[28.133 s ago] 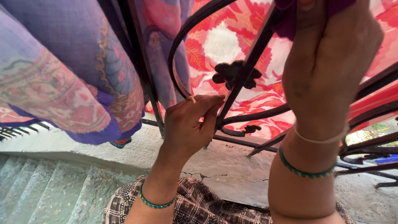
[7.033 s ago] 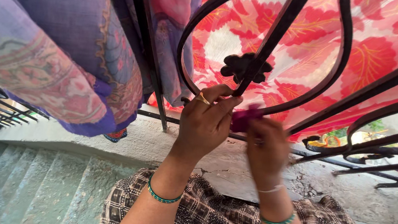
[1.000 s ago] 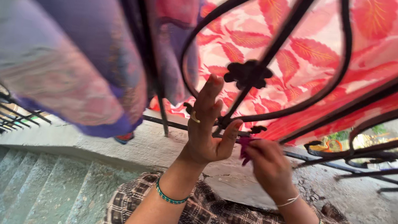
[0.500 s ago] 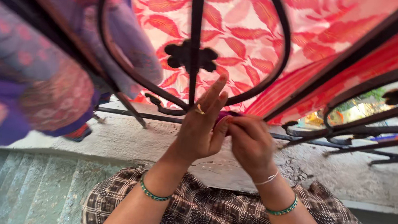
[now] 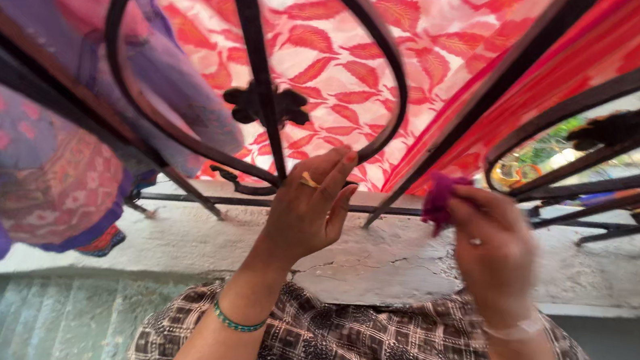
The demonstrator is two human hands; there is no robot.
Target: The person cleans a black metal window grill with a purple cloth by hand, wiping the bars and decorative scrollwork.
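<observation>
Rag (image 5: 438, 200), purple, pinched in my right hand (image 5: 494, 250) at frame centre-right, beside the black grille (image 5: 256, 74); my left hand (image 5: 308, 211), fingers loosely open, touches its bar.

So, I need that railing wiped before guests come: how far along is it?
No bar looks clearly finished; shine or dust can't be judged. In hand: the right hand pinches a small magenta cloth beside a slanted bar, while the left hand touches the scroll bar. The grille sections to the right are untouched now.
</observation>
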